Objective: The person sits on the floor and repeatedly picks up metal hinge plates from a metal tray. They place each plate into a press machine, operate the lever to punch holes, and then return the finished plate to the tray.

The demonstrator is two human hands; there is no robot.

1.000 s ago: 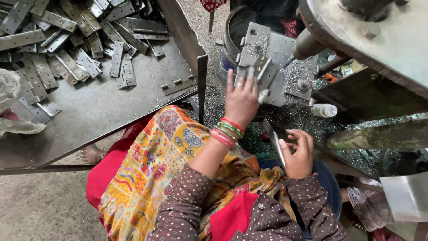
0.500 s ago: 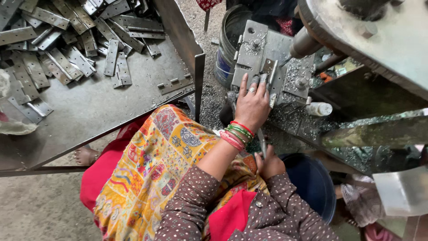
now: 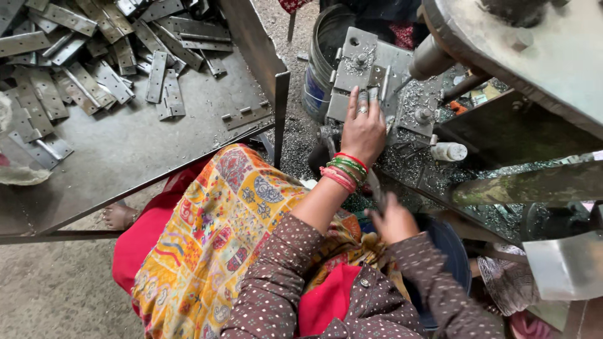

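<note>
A large grey desk (image 3: 125,150) filled the upper left, its far end heaped with flat metal hinges (image 3: 94,56) lying at all angles. To the right stood a press (image 3: 534,69) with a heavy rusted frame, metal shavings scattered around its base. A grey bucket (image 3: 323,63) sat between the desk and the press. The seated person wore a yellow patterned cloth over red.

On the press bed lay a grey die plate (image 3: 370,69) with bolts. The left hand (image 3: 363,129), bangles at the wrist, lay flat and open on that plate, fingers spread and pressing a narrow metal strip (image 3: 384,83). The strip's long axis ran away from the person, its far end pointing toward the top of the view.

The right hand (image 3: 392,220) was lower, above a blue tub (image 3: 455,251), closed around a thin dark piece (image 3: 375,188) that pointed up toward the press. What that piece was could not be told.
</note>
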